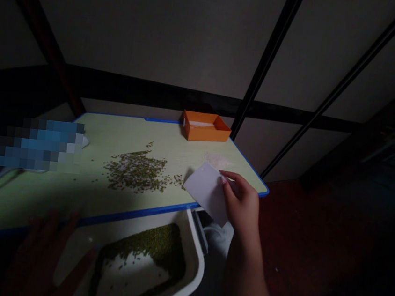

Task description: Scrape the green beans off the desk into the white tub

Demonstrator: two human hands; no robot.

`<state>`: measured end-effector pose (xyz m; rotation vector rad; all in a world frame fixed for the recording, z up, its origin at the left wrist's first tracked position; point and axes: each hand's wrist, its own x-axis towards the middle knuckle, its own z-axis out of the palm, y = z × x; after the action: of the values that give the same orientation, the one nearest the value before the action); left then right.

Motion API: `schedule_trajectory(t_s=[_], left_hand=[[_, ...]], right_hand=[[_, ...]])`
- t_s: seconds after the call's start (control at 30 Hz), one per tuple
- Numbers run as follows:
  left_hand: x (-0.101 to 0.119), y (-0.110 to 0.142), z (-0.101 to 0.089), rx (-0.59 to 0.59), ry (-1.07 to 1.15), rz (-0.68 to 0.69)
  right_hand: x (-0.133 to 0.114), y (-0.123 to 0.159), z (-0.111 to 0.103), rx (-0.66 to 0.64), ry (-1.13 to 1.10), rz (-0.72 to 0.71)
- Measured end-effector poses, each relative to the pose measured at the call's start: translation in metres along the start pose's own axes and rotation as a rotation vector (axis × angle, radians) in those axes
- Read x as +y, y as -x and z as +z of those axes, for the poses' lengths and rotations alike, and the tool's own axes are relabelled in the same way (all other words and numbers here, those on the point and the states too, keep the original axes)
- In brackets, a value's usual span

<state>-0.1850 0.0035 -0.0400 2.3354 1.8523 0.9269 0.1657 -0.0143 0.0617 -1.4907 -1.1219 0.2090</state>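
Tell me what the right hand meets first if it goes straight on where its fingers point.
Past the white card that the right hand holds, probably the scattered green grains on the table. Depth is unclear, so it might pass above them.

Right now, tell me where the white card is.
In the head view, the white card is just right of centre, in the right hand over the table's near edge, right of the green granules.
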Motion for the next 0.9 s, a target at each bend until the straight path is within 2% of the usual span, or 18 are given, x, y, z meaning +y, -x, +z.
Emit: schedule_trajectory(t_s=[0.23, 0.33, 0.9], left_hand=[[0.002, -0.002, -0.003, -0.022, 0.004, -0.001], [0.003, -0.004, -0.003, 0.015, 0.013, 0.028], [0.011, -0.005, -0.007, -0.004, 0.004, -0.021]], right_hand=[[0.006, -0.002, 0.003, -0.069, -0.102, 0.033], [0.005, -0.002, 0.005, -0.085, -0.119, 0.05], [-0.005, 0.012, 0.032, -0.265, -0.197, 0.029]])
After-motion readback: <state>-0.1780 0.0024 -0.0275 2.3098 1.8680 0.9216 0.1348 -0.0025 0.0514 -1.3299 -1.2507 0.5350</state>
